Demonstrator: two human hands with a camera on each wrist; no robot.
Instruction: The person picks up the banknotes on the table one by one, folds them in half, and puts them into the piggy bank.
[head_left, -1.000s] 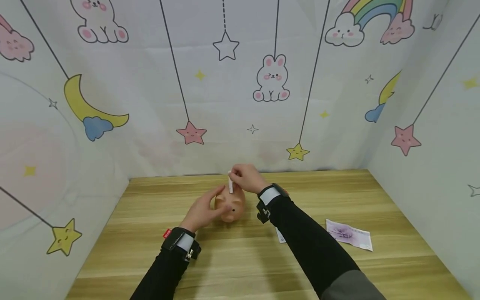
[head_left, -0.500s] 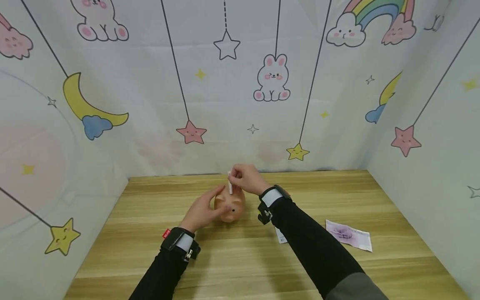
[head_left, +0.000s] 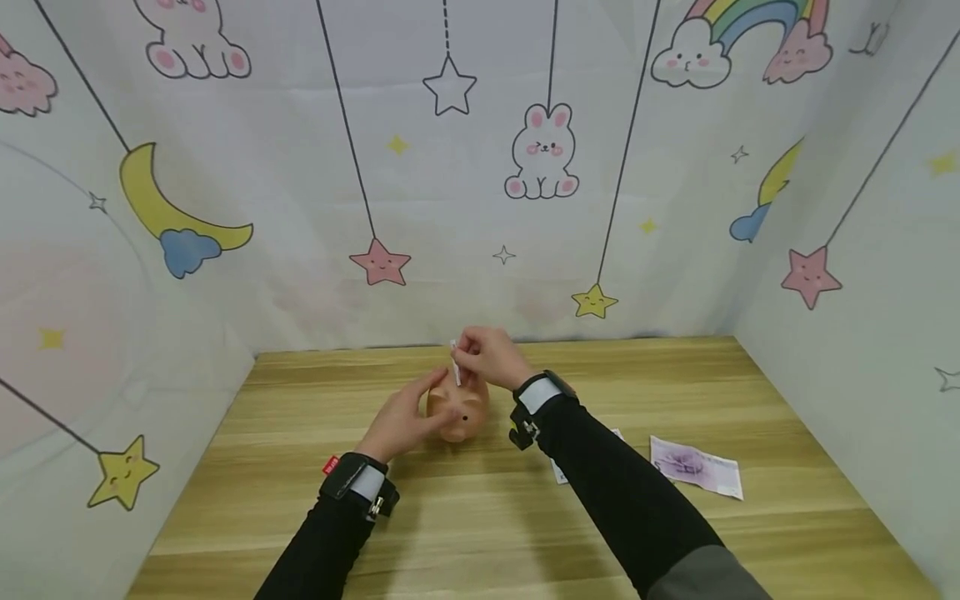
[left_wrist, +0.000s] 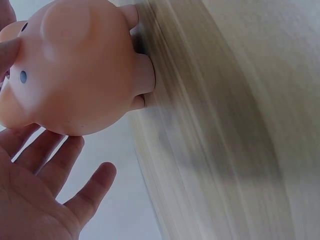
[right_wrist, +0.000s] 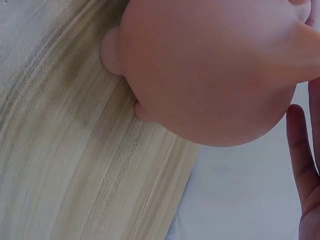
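A peach-coloured piggy bank [head_left: 474,403] stands on its feet near the back of the wooden table. My left hand [head_left: 397,423] grips it, the thumb lying across the top of its face and the other fingers round its side. In the left wrist view, fingertips touch the lower side of the piggy bank [left_wrist: 85,75], while the little finger sticks out apart. Above its back, my right hand [head_left: 491,357] pinches a narrow folded banknote [head_left: 457,372], whose lower end meets the top of the bank. The slot cannot be made out. The right wrist view is mostly filled by the bank's rounded side.
A purple-and-white banknote [head_left: 696,467] lies flat at the right. Another pale paper [head_left: 559,472] lies partly under my right sleeve. A white cartoon-printed cloth [head_left: 465,308] rises behind the wooden table [head_left: 300,392] and along both sides.
The folded banknote leans slightly more to the left and shows a thinner edge. My left hand and the piggy bank keep their places; the head view has shifted slightly.
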